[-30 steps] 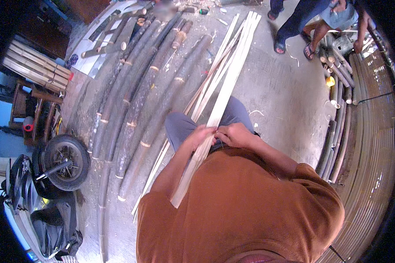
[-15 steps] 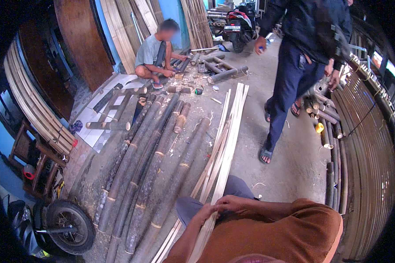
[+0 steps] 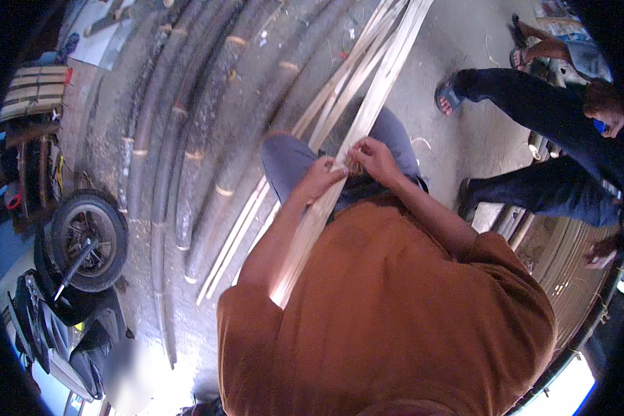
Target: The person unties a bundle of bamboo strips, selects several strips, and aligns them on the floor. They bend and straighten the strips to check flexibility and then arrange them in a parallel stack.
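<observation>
Seemingly working strips (image 3: 371, 114) clasped in left fingers (image 3: 334, 175). With right fingers (image 3: 362, 148) curled alongside, cannot tell if gripping. Probably calls for steadying.

I log from afar one rust-brown shirt (image 3: 395, 312), short loose sleeves (image 3: 509, 267), grey trousers (image 3: 284, 158), left hand (image 3: 322, 180) bare, right hand (image 3: 374, 159) bare

Looks down more steeply than half a second ago, losing the crouching worker from the top of the frame and lifting the spoked wheel (image 3: 89, 241) from lower left to middle left. Brings the walker's dark trousers (image 3: 516, 97) from upper right to the right edge. Unfolds the right hand (image 3: 372, 159), slightly parted from the left hand (image 3: 323, 180) along the pale strip (image 3: 367, 114).
</observation>
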Demonstrator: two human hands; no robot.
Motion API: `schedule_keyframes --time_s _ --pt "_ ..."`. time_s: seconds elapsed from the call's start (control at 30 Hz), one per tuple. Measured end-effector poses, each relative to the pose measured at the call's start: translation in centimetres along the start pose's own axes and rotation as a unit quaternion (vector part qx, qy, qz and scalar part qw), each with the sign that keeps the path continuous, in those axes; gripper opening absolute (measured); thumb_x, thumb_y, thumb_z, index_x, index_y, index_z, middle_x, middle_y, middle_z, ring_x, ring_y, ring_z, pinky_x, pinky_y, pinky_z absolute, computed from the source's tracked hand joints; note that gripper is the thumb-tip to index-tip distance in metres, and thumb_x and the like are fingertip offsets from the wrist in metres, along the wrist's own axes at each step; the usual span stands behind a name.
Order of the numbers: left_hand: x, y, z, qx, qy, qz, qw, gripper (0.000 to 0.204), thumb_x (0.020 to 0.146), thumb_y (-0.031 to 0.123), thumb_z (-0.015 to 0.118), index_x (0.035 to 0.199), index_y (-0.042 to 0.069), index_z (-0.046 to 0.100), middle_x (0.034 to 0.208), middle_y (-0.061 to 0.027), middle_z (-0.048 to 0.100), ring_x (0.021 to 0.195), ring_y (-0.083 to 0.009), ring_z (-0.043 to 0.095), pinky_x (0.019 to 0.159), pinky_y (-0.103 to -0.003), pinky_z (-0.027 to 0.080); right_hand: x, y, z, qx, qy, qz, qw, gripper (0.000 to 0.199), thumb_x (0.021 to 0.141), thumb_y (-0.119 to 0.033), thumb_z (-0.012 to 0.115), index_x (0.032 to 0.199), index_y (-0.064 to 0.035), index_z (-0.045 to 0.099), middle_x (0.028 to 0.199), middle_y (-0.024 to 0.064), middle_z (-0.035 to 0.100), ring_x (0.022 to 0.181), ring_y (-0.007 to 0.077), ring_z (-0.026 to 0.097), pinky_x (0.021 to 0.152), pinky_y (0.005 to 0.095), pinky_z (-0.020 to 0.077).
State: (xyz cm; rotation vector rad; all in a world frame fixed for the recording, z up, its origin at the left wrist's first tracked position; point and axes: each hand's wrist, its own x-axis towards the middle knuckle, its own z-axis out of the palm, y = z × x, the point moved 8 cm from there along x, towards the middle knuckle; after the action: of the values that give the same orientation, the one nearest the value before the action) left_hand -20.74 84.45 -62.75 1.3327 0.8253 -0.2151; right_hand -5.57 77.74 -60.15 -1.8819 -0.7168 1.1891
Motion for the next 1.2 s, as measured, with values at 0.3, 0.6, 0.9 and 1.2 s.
schedule_keyframes --time_s 0.3,0.6,0.9,1.2 --pt "-1.6 1.8 -0.4 0.045 0.037 0.004 0.998 0.047 0.09 0.035 0.066 0.122 0.001 0.061 0.106 -0.0155 0.069 0.095 -0.0213 0.065 0.084 -0.035 0.049 -0.8 -4.1 0.5 -0.247 -0.114 -0.153 0.95 0.014 0.085 -0.018 0.061 0.087 -0.0042 0.059 0.078 0.0201 0.063 0.076 0.0428 0.063 0.065 0.0472 0.0495" --pt "-1.9 2.3 -0.2 0.121 0.116 0.048 0.985 0.054 0.092 0.036 0.058 0.13 -0.002 0.053 0.108 -0.0297 0.063 0.107 -0.0443 0.059 0.091 -0.046 0.046 0.3 -3.3 0.7 -0.326 -0.163 -0.219 0.905 0.013 0.084 -0.016 0.058 0.082 -0.0027 0.058 0.077 0.0236 0.061 0.077 0.045 0.061 0.066 0.0521 0.0479" --pt "-2.3 3.3 0.1 0.153 0.106 0.037 0.982 0.053 0.092 0.033 0.058 0.129 -0.004 0.054 0.104 -0.0314 0.063 0.103 -0.0447 0.061 0.09 -0.046 0.047 2.0 -5.0 2.1 -0.28 -0.265 -0.218 0.897 0.016 0.083 -0.017 0.059 0.083 -0.0009 0.061 0.079 0.0235 0.064 0.078 0.0441 0.063 0.069 0.0503 0.0503" --pt "-1.5 1.9 0.0 0.135 0.136 0.032 0.981 0.05 0.092 0.035 0.059 0.13 0.002 0.055 0.111 -0.0293 0.063 0.106 -0.0423 0.061 0.091 -0.044 0.047 2.3 -3.5 1.2 -0.323 -0.201 -0.185 0.906 0.016 0.085 -0.017 0.061 0.085 -0.0008 0.061 0.075 0.0212 0.063 0.071 0.0405 0.063 0.062 0.0464 0.0493"
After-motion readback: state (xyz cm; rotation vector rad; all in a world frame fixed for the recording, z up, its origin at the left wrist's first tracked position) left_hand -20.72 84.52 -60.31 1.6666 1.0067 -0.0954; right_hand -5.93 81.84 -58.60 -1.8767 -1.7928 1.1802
